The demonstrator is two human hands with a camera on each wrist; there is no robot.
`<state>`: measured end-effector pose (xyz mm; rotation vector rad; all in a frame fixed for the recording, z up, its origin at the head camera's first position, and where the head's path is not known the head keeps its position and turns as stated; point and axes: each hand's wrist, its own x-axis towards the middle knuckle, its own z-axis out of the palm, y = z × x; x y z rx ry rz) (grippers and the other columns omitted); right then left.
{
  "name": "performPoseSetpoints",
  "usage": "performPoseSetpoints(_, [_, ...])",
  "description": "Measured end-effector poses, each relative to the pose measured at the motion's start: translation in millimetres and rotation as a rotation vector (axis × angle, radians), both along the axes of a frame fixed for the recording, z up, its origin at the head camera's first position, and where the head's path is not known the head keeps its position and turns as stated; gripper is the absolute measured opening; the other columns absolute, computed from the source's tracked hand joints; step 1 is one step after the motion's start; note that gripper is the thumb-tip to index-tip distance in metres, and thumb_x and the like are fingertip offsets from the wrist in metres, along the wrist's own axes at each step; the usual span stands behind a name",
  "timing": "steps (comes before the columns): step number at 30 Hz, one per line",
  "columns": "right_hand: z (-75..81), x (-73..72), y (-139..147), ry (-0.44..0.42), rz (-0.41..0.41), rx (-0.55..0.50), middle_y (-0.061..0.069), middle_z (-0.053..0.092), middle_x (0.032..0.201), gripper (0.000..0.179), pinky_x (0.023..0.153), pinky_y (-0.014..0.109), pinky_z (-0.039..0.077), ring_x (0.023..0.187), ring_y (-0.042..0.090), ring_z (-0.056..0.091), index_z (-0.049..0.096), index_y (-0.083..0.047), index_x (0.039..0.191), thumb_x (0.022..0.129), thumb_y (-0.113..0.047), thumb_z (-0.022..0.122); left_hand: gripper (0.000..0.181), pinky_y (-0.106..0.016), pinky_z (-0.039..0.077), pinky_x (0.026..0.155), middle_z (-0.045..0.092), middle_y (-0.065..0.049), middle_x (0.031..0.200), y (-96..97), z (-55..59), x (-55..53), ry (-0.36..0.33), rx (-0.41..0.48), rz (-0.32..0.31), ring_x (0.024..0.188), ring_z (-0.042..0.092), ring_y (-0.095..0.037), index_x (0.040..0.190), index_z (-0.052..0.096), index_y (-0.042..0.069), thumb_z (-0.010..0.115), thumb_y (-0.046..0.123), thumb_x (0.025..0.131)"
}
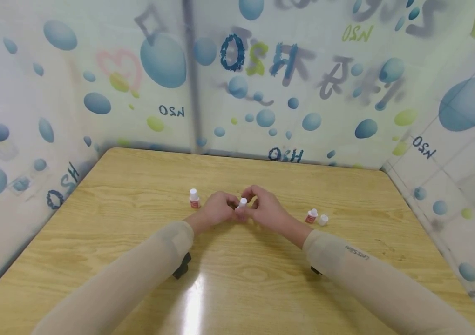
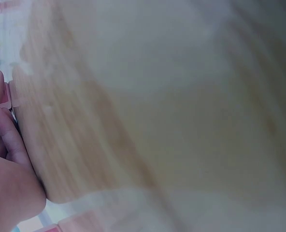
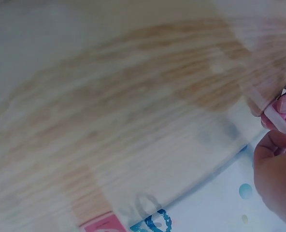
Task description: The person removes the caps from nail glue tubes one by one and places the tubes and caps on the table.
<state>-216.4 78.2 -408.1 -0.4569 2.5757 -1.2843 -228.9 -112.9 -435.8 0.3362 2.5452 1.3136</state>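
Wall: a white covering [image 1: 216,125] printed with blue and green bubbles and mirrored lettering fills the top of the frame and both sides.
Tabletop: pale yellow wood-grain table [image 1: 237,288], spread across the middle and lower frame, a bright reflection at bottom centre.
Left bottle: small white plastic bottle with a red label and white cap [image 1: 194,199], upright just left of centre, near the left hand.
Left sleeve: beige fabric [image 1: 124,274], running up from the lower left.
Left hand: the left hand [image 1: 217,208], at centre, fingers bent and clamped on the middle bottle.
Middle bottle: small white-capped bottle with a pinkish-red label [image 1: 243,203], at frame centre between both hands, cap up; its lower part is mostly hidden.
Right hand: the right hand [image 1: 268,210], right of that bottle, index finger arched, thumb reaching toward it; cannot tell whether they grip it.
Right sleeve: beige with dark lettering [image 1: 371,270], lower right.
Right bottle: small white plastic bottle with a red label [image 1: 311,216], uncapped, right of centre.
Loose cap: white plastic cap [image 1: 323,220], just right of that bottle.
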Motion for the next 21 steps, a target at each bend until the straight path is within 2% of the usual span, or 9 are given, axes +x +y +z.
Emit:
performPoseSetpoints(3, [-2.3,-0.8,-0.5,0.014,-0.01,0.003,0.007,0.067,0.111,0.029,0.063,0.027,0.047,0.079,0.017,0.057,0.066,-0.012,0.117,0.097,-0.026,0.081,0.013,-0.026,0.048,0.084,0.08,0.0,0.098,0.2,-0.4,-0.3,0.003,-0.002,-0.003,0.093,0.059,-0.012,0.097,0.083,0.011,0.088,0.019,0.088])
performPoseSetpoints(6, [-3.2,-0.5,0.3,0.054,0.0,-0.003,0.007,0.068,0.107,0.022,0.064,0.027,0.045,0.078,0.017,0.056,0.069,-0.012,0.114,0.098,-0.022,0.08,0.016,-0.025,0.049,0.082,0.079,0.002,0.097,0.8,-0.6,-0.5,-0.013,0.006,-0.005,0.092,0.059,-0.012,0.096,0.083,0.012,0.09,0.022,0.086])
performPoseSetpoints(12, [-0.9,0.1,2.8,0.14,0.068,0.001,0.009,0.072,0.118,0.021,0.071,0.028,0.047,0.081,0.016,0.056,0.075,-0.01,0.123,0.102,-0.011,0.072,0.019,-0.025,0.05,0.085,0.081,0.001,0.1,1.8,1.3,0.3,-0.045,0.048,-0.016,0.095,0.061,-0.012,0.101,0.082,0.013,0.091,0.02,0.085])
performPoseSetpoints(18, [0.3,0.2,4.3,0.176,0.118,-0.018,0.012,0.072,0.121,0.024,0.071,0.027,0.047,0.079,0.014,0.055,0.073,-0.007,0.127,0.103,-0.005,0.067,0.02,-0.024,0.05,0.083,0.081,0.0,0.101,1.0,3.5,1.5,-0.065,0.069,-0.015,0.094,0.061,-0.011,0.104,0.083,0.012,0.09,0.018,0.086])
performPoseSetpoints(21, [0.0,-0.1,5.2,0.167,0.123,-0.026,0.012,0.072,0.124,0.028,0.07,0.026,0.046,0.078,0.014,0.055,0.071,-0.006,0.131,0.104,-0.005,0.066,0.02,-0.024,0.049,0.083,0.081,0.0,0.099,0.2,4.3,2.2,-0.063,0.061,-0.012,0.095,0.06,-0.012,0.102,0.082,0.011,0.091,0.018,0.086])
